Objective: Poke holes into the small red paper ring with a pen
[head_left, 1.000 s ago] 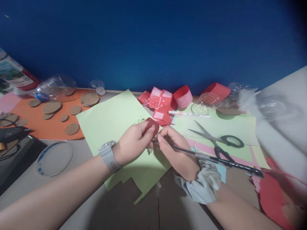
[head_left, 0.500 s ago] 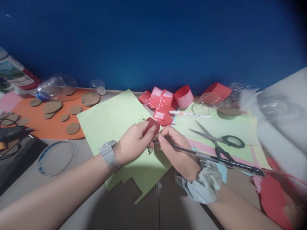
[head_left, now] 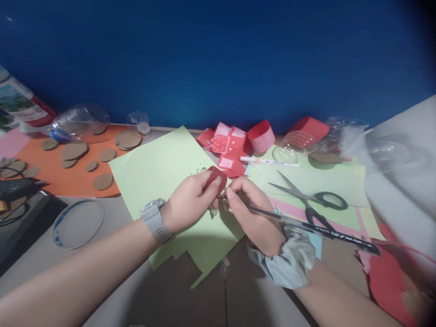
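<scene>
My left hand (head_left: pixel 190 200), with a grey watch (head_left: pixel 155 220) at its wrist, pinches a small dark red piece (head_left: pixel 217 178) with a patterned surface; my fingers cover part of it. In my right hand (head_left: pixel 254 213) is a long black pen (head_left: pixel 327 231) with white lettering, slanting down to the right. Its tip is close to the lower side of the red piece; whether it touches, I cannot tell. A pale scrunchie (head_left: pixel 289 259) circles my right wrist. Beneath both hands lies a light green sheet (head_left: pixel 153 168) with a jagged cut lower edge.
Open scissors (head_left: pixel 306 200) lie right, on stacked paper (head_left: pixel 344 177). Red paper pieces (head_left: pixel 230 145) and a white marker (head_left: pixel 265 161) are behind my hands. Left are cardboard discs (head_left: pixel 74 151) on orange paper (head_left: pixel 68 179), a plastic bottle (head_left: pixel 80 125) and a clear ring (head_left: pixel 79 225).
The pen's far end has shifted slightly right and down. Both hands stay in nearly the same place, still holding the red piece and the pen.
</scene>
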Demonstrator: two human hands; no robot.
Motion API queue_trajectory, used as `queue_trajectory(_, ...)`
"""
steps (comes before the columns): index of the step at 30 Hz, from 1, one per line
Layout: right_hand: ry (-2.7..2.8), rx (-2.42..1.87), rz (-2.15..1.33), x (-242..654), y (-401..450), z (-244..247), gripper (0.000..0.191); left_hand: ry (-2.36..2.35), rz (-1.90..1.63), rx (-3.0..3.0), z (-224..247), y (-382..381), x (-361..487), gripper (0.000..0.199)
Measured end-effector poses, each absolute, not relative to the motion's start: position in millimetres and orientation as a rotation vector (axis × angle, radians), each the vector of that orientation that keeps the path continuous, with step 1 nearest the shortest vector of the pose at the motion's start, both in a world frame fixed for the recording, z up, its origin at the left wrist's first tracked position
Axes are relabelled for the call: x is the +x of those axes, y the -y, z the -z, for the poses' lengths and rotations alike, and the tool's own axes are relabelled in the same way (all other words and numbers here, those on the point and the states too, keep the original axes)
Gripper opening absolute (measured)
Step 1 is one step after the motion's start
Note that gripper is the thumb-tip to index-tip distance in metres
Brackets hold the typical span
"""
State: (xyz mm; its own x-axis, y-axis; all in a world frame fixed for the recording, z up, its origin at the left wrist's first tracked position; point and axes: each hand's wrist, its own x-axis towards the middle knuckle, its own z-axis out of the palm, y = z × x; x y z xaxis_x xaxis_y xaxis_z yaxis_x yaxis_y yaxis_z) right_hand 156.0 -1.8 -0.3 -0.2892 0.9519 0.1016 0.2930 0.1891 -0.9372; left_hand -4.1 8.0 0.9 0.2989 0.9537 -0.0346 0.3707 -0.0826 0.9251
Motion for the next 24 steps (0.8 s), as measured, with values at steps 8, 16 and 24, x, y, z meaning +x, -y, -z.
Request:
queue_trajectory(8, 1.743, -1.152, -1.172, 155.6, 2.1, -0.5, 0.020, -1.223, -0.776, 1.608, -0.3, -7.4, -4.9, 0.028)
queue_trajectory(16, 1.717, -1.153, -1.132, 156.1, 1.4, 2.9, 0.021, -1.222, -0.792, 1.645, 0.5, -7.9, -3.9, 0.030)
queue_trajectory(24, 1.645, -1.161, -1.073, 158.4, 3.0, 2.4, 0.021, -1.215, -0.820, 1.653, 1.0, -7.7, -4.7, 0.034)
